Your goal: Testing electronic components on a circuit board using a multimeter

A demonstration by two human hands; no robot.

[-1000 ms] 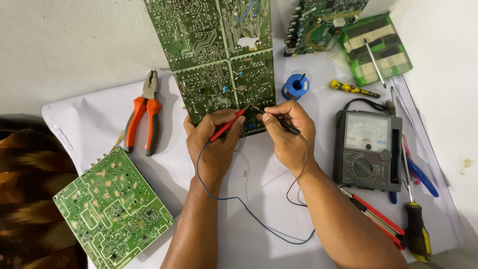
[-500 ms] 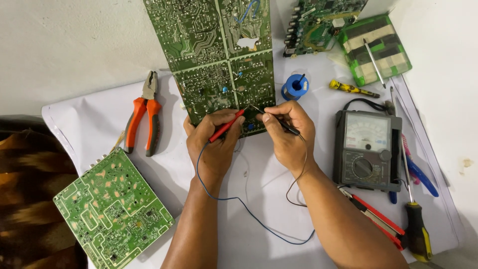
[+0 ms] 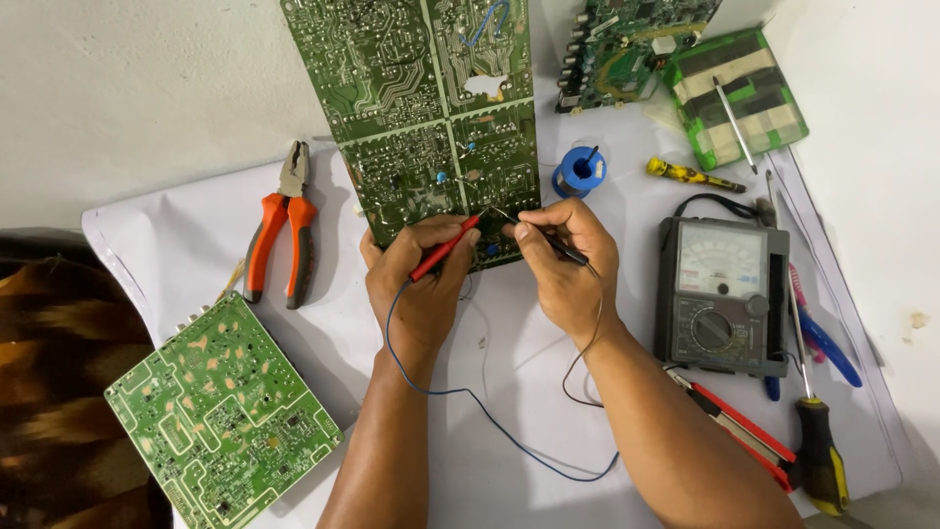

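Note:
A large green circuit board [image 3: 421, 108] lies solder side up on white paper, running from the top edge down to my hands. My left hand [image 3: 421, 284] grips a red test probe [image 3: 446, 248], its tip touching the board's lower edge. My right hand [image 3: 568, 264] pinches a black test probe [image 3: 558, 245], tip on the board just right of the red one. Thin blue and dark leads [image 3: 490, 416] loop from the probes across the paper toward a grey analog multimeter [image 3: 725, 294] at the right.
Orange-handled pliers [image 3: 282, 235] lie left of the board. A smaller green circuit board [image 3: 220, 416] sits at lower left. A blue solder spool [image 3: 580, 171], a yellow tool [image 3: 690, 176], another board [image 3: 627, 44] and a striped green pad [image 3: 736, 93] lie at upper right. Screwdrivers [image 3: 818, 460] lie at the right.

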